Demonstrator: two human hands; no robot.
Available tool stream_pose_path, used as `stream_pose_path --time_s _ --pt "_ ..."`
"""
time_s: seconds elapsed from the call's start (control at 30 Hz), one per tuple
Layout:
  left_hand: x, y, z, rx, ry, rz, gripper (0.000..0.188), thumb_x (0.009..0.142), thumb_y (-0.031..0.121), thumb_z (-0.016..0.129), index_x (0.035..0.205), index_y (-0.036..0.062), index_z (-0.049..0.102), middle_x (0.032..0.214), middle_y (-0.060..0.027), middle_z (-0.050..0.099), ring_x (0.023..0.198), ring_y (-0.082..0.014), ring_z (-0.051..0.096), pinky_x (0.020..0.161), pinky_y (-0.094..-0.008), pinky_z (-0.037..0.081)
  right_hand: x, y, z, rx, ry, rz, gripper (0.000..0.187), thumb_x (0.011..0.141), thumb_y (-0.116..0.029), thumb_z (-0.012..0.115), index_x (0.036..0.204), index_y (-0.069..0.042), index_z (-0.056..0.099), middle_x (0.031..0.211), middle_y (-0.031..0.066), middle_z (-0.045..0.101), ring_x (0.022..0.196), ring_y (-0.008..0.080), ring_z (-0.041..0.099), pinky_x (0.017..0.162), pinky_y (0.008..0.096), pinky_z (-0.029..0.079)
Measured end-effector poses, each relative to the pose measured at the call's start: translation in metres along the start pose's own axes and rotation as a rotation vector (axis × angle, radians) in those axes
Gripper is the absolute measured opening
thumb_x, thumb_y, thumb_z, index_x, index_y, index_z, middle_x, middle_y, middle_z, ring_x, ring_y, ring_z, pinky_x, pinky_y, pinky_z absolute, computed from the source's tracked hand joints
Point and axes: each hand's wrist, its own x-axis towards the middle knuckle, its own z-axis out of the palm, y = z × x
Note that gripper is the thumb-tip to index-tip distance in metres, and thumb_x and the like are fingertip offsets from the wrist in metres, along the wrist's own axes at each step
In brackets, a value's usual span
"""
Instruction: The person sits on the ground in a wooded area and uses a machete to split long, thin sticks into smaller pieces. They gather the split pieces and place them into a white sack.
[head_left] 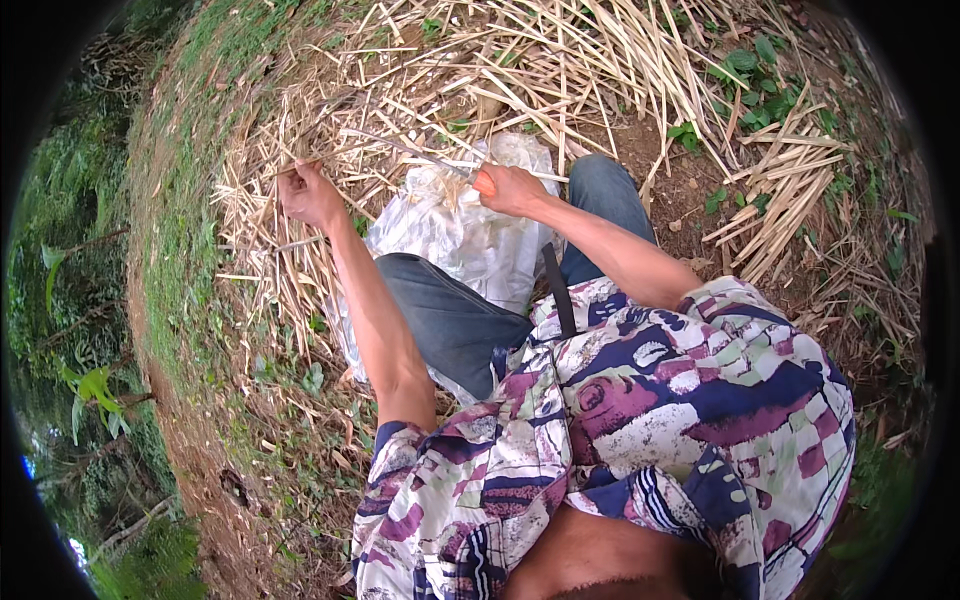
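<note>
My right hand [512,191] is wrapped round the orange handle [484,184] of a knife. Its narrow grey blade [425,156] points away to the upper left, over the litter of strips. Farther left, my left hand [308,194] is closed, thumb and fingers pinched at the end of a thin bamboo strip that runs toward the blade. Where strip and blade meet is too fine to make out. Below and between both hands, a crumpled whitish plastic sheet [440,230] lies over the ground and against my legs, with pale shavings on it.
Split bamboo strips [600,70] are heaped beyond my hands, and a smaller bundle [785,195] lies to the right. My bent knees [440,315] frame the sheet. Grass [180,230] and shrubs [70,260] border the left side; leafy plants [755,80] grow at the far right.
</note>
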Motion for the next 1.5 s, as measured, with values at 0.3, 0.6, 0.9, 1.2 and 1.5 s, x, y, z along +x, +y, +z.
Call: stream_pose_path --time_s 0.3,0.6,0.9,1.2,1.5 --pt "-0.015 -0.009 -0.007 0.122 0.099 -0.039 0.014 0.085 0.009 0.055 0.073 0.0011 0.057 0.07 -0.0106 0.063 0.057 -0.0199 0.058 0.055 -0.0344 0.043 0.026 0.031 0.0 -0.151 -0.025 0.092 0.037 0.069 -0.019 0.058 0.105 -0.01 0.057 0.093 0.0198 0.064 0.088 0.0351 0.062 0.074 0.043 0.049" --pt "-0.043 -0.04 -0.039 -0.236 0.224 -0.16 0.014 0.091 0.006 0.049 0.08 -0.0037 0.05 0.075 -0.0115 0.059 0.071 -0.0167 0.059 0.064 -0.0262 0.051 0.063 0.098 -0.022 0.07 -0.21 0.257 0.031 0.068 -0.03 0.067 0.087 -0.006 0.065 0.083 0.0132 0.066 0.073 0.0233 0.065 0.062 0.0353 0.05" --pt "-0.037 0.01 -0.155 -0.275 0.496 -0.112 0.02 0.092 0.02 0.052 0.087 0.0003 0.052 0.08 -0.007 0.06 0.074 -0.0131 0.06 0.071 -0.026 0.051 0.03 0.092 -0.024 -0.244 -0.249 0.101 0.054 0.073 -0.037 0.069 0.109 0.001 0.056 0.093 0.0207 0.063 0.087 0.0283 0.062 0.077 0.0365 0.047" --pt "-0.087 0.01 -0.203 -0.349 0.184 -0.316 0.024 0.09 0.027 0.055 0.094 0.0025 0.058 0.083 -0.0075 0.063 0.075 -0.0148 0.063 0.07 -0.0279 0.052 -0.045 -0.117 -0.055 -0.29 0.498 -0.987 0.033 0.087 -0.023 0.054 0.113 -0.004 0.057 0.086 0.0134 0.063 0.08 0.0301 0.061 0.075 0.0375 0.047" --pt "-0.104 0.012 -0.189 -0.748 0.121 -0.504 0.018 0.09 0.023 0.055 0.097 0.0068 0.053 0.085 -0.0073 0.063 0.08 -0.0191 0.064 0.073 -0.0314 0.053 -0.05 -0.087 -0.046 0.152 -0.549 -0.481 0.034 0.087 -0.029 0.058 0.109 -0.004 0.059 0.08 0.0055 0.058 0.071 0.0155 0.055 0.063 0.027 0.043"
